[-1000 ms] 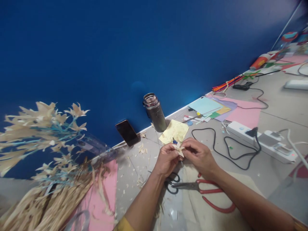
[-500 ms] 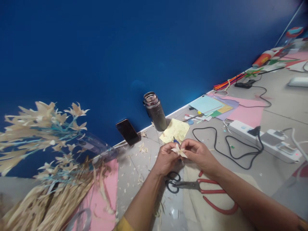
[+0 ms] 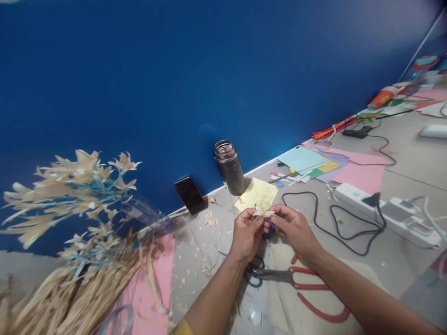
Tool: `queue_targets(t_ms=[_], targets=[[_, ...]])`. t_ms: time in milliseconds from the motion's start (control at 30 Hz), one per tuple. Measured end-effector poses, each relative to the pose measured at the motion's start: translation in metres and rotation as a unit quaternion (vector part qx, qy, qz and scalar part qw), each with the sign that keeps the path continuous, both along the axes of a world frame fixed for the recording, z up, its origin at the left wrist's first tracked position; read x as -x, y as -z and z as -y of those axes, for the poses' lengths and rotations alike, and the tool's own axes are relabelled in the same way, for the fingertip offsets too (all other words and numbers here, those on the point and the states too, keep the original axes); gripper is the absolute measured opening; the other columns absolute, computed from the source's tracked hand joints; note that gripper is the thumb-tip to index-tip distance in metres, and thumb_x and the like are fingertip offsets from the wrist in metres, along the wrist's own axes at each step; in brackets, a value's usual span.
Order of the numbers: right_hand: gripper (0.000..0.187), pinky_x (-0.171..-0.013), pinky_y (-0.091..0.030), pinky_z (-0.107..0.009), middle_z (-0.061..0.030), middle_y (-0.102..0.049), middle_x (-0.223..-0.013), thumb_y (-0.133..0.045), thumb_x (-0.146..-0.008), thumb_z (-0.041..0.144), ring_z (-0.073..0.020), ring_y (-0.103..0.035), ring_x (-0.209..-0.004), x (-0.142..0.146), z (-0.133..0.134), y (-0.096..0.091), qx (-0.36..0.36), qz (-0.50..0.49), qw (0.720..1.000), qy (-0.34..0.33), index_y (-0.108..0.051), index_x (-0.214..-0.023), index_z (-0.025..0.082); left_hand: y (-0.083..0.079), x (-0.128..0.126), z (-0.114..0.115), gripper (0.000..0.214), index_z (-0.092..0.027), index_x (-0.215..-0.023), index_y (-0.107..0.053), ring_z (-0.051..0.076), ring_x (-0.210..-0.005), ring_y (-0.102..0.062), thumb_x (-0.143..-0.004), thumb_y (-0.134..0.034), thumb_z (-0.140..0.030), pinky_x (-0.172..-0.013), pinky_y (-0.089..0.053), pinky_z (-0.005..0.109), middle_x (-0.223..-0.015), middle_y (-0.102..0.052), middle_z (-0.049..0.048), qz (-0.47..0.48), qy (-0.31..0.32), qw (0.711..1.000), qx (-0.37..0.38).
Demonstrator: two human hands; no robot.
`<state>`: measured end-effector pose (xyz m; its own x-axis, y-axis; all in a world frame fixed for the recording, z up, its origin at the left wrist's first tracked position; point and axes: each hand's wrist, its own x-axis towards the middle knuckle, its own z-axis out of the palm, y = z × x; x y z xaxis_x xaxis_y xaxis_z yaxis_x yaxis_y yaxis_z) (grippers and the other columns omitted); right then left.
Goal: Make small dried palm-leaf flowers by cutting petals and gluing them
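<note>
My left hand (image 3: pixel 247 234) and my right hand (image 3: pixel 294 229) meet above the floor, fingers pinched together on a small cream paper flower (image 3: pixel 261 212) with pointed petals. A bit of blue stem (image 3: pixel 270 226) shows just below it between my fingers. Under my wrists lie red-handled scissors (image 3: pixel 303 286) and black-handled scissors (image 3: pixel 254 273). A pale yellow paper sheet (image 3: pixel 257 194) lies just beyond my hands.
A steel flask (image 3: pixel 229 167) and a dark phone (image 3: pixel 190 195) stand against the blue wall. At left stands a bunch of cream paper flowers on blue stems (image 3: pixel 70 195) over straw-like strips. Coloured papers (image 3: pixel 310 161), a black cable (image 3: pixel 335 223) and a white power strip (image 3: pixel 387 211) lie to the right.
The view has shifted a little. My hands have turned the small flower, so its petals now sit more hidden between my fingertips.
</note>
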<state>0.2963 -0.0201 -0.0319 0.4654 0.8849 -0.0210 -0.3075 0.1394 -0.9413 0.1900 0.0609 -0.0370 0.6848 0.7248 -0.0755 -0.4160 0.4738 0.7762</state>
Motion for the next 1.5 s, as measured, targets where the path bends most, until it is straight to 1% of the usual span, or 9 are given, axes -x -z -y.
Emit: queue_targets(t_ms=[133,300,567,867,1033,1133,1233,1333,1500], targets=[[0.014,-0.069,-0.047,-0.028,-0.0003,-0.067,-0.074,-0.069,-0.083,0.034,-0.0156,-0.061,-0.070,0.000,0.003,-0.004,-0.032,0.107,0.994,0.021,-0.068,-0.080,0.019,0.001,0.000,0.000,0.036,-0.015,-0.075,-0.060,0.010,-0.053,-0.060,-0.057,-0.091,-0.024,-0.056,-0.045,0.020,-0.061,-0.068,0.0001,-0.019,-0.017,1.000,-0.008],[0.016,-0.068,-0.045,-0.029,-0.0013,-0.064,-0.076,-0.068,-0.081,0.033,-0.0169,-0.059,-0.071,-0.003,0.006,-0.005,-0.018,0.182,0.983,0.036,-0.069,-0.075,0.019,0.002,0.000,0.001,0.030,-0.015,-0.073,-0.062,0.008,-0.052,-0.057,-0.057,-0.088,-0.020,-0.057,-0.044,0.021,-0.060,-0.066,-0.0020,-0.043,-0.053,0.997,-0.045],[0.020,-0.066,-0.044,-0.029,-0.0012,-0.061,-0.076,-0.071,-0.076,0.038,-0.0169,-0.056,-0.071,-0.005,0.004,-0.001,0.008,0.148,0.989,0.028,-0.068,-0.079,0.018,0.009,0.001,-0.003,0.027,-0.016,-0.078,-0.062,0.009,-0.054,-0.056,-0.062,-0.083,-0.018,-0.057,-0.044,0.021,-0.062,-0.065,-0.0021,-0.060,-0.056,0.993,-0.090],[0.017,-0.065,-0.042,-0.029,-0.0003,-0.058,-0.074,-0.069,-0.075,0.035,-0.0164,-0.053,-0.070,-0.004,0.005,-0.005,0.007,0.182,0.983,0.013,-0.067,-0.076,0.018,-0.002,0.008,-0.012,0.030,-0.015,-0.080,-0.065,0.010,-0.062,-0.059,-0.059,-0.086,-0.016,-0.063,-0.047,0.022,-0.071,-0.067,-0.0003,-0.105,-0.007,0.984,-0.145],[0.017,-0.069,-0.044,-0.030,-0.0028,-0.064,-0.083,-0.066,-0.076,0.034,-0.0181,-0.056,-0.075,-0.008,0.006,-0.006,0.007,0.213,0.977,0.013,-0.071,-0.082,0.019,0.000,0.008,-0.012,0.034,-0.015,-0.092,-0.071,0.010,-0.063,-0.060,-0.060,-0.084,-0.016,-0.064,-0.048,0.023,-0.072,-0.066,-0.0009,-0.106,0.010,0.983,-0.148],[0.027,-0.071,-0.046,-0.031,-0.0038,-0.066,-0.088,-0.067,-0.073,0.032,-0.0186,-0.058,-0.077,-0.012,0.006,-0.007,0.006,0.186,0.982,0.027,-0.074,-0.096,0.019,0.004,0.007,-0.012,0.026,-0.014,-0.086,-0.072,0.011,-0.060,-0.060,-0.062,-0.082,-0.018,-0.062,-0.047,0.024,-0.068,-0.068,0.0009,-0.122,0.023,0.980,-0.154],[0.037,-0.060,-0.044,-0.028,-0.0024,-0.064,-0.086,-0.070,-0.069,0.030,-0.0146,-0.054,-0.066,-0.018,0.004,-0.005,0.011,0.134,0.988,0.072,-0.072,-0.103,0.019,0.006,0.006,-0.012,0.018,-0.014,-0.076,-0.069,0.012,-0.055,-0.059,-0.062,-0.080,-0.018,-0.060,-0.046,0.025,-0.061,-0.067,0.0008,-0.138,0.008,0.979,-0.152],[0.030,-0.051,-0.036,-0.026,-0.0029,-0.066,-0.083,-0.071,-0.070,0.031,-0.0111,-0.047,-0.056,-0.024,0.002,0.003,0.024,0.100,0.991,0.088,-0.072,-0.097,0.017,0.004,0.006,-0.013,0.016,-0.014,-0.071,-0.068,0.011,-0.053,-0.056,-0.062,-0.080,-0.020,-0.058,-0.044,0.024,-0.060,-0.067,0.0011,-0.133,0.000,0.979,-0.154],[0.026,-0.048,-0.031,-0.025,-0.0021,-0.066,-0.068,-0.073,-0.072,0.036,-0.0104,-0.043,-0.052,-0.024,-0.001,0.008,0.043,0.105,0.992,0.051,-0.074,-0.086,0.015,0.001,0.007,-0.012,0.020,-0.014,-0.069,-0.067,0.011,-0.051,-0.055,-0.060,-0.082,-0.023,-0.055,-0.042,0.024,-0.060,-0.068,0.0030,-0.122,-0.012,0.981,-0.150]])
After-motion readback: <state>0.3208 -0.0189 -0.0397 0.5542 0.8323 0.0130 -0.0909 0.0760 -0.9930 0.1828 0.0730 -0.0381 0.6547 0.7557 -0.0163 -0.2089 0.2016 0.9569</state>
